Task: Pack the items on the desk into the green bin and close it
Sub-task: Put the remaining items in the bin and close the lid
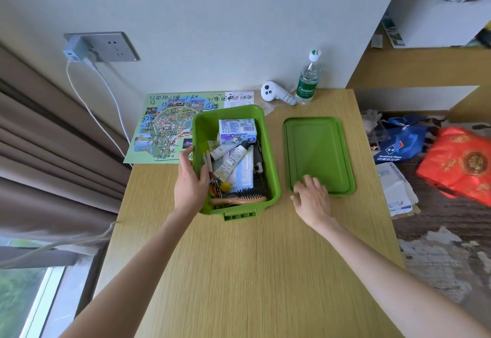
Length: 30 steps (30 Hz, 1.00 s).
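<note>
Green bin (273, 167) is sitting open on the table (252, 271), toward the far half, w/ its lid (318, 152) lying flat just beside it at 3 o'clock, not touching. Bin is holding a tissue pack (237, 130) at its 12 o'clock end, two tubes (232, 161) lying slantwise in the middle, and a hairbrush (244, 197) lying across the 6 o'clock end, plus small bits at 8 o'clock too jumbled to name.

Left hand (190, 183) is gripping the bin's 9 o'clock wall: thumb hooking over the rim to the inside, fingers (187, 153) lying along the outside.

Right hand (312, 198) is resting on the lid's 7 o'clock corner, fingers slightly spread & laid on top. Thumb is pointing off toward the bin, maybe touching the lid's edge, hard to tell.

At the table's 12 o'clock edge, by the wall, a water bottle (308, 82) is standing upright w/ a white controller (276, 93) lying just beside it. A scribbled-on map (164, 130) is lying at the bin's 10 o'clock, partly under it. Off the table at 3 o'clock, a blue bag (401, 144) & a red bag (462, 162) are lying side by side.
</note>
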Each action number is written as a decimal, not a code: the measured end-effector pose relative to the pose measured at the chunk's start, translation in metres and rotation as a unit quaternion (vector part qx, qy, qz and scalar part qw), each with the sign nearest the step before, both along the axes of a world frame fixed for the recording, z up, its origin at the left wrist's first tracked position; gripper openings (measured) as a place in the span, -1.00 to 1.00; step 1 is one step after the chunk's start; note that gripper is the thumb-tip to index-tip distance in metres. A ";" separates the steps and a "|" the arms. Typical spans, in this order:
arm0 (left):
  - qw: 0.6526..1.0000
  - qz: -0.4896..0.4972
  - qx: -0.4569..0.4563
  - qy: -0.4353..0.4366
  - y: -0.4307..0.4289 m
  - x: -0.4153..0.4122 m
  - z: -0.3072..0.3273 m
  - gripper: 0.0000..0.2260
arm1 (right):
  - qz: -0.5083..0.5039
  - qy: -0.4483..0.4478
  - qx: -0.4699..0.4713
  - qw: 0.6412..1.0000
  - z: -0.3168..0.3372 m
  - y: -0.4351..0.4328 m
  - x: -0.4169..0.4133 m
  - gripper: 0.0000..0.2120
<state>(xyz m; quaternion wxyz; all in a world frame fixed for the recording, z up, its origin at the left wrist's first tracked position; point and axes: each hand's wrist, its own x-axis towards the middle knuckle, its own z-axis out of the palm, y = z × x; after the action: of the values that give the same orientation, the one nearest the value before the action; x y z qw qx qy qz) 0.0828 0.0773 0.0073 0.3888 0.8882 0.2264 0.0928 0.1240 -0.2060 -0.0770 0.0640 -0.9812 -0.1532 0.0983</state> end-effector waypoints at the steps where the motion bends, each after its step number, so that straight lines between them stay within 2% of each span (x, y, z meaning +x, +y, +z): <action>1: 1.000 0.001 -0.001 -0.004 0.000 0.000 -0.001 -0.65 | 0.001 0.000 -0.001 1.000 -0.003 0.000 -0.010 -0.67; 3: 1.000 -0.002 -0.001 -0.009 0.000 0.000 -0.002 -0.65 | -0.004 0.002 -0.006 1.000 -0.007 0.003 -0.027 -0.56; 5: 1.000 -0.003 -0.001 -0.009 0.001 0.000 -0.003 -0.65 | -0.025 0.007 -0.026 0.999 -0.007 0.007 -0.036 -0.36; 8: 1.000 0.002 0.005 -0.012 0.001 0.000 -0.005 -0.64 | -0.081 0.064 -0.040 0.994 -0.002 0.016 -0.034 -0.05; 10: 1.000 0.001 0.004 -0.013 0.002 0.000 -0.006 -0.64 | -0.101 0.107 -0.046 0.988 0.001 0.023 -0.029 0.01; 19: 1.000 -0.014 -0.007 -0.007 0.004 -0.001 -0.006 -0.63 | -0.068 0.083 -0.095 0.990 0.007 0.022 -0.025 -0.12; 23: 1.000 -0.015 0.002 -0.001 0.004 -0.001 -0.005 -0.63 | -0.057 0.069 -0.080 0.993 0.013 0.013 -0.029 -0.22; 27: 1.000 -0.019 0.012 -0.002 0.003 -0.002 -0.003 -0.62 | -0.034 0.023 -0.076 0.996 0.011 0.008 -0.046 -0.54; 30: 1.000 -0.019 0.005 0.002 0.003 -0.002 -0.003 -0.61 | -0.058 0.028 -0.077 0.995 0.003 0.013 -0.062 -0.72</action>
<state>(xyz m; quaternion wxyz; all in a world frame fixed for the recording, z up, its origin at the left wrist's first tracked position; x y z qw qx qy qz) 0.0806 0.0803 0.0039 0.3856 0.8946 0.2095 0.0847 0.0617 -0.1929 -0.0744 -0.0023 -0.9874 -0.0859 0.1331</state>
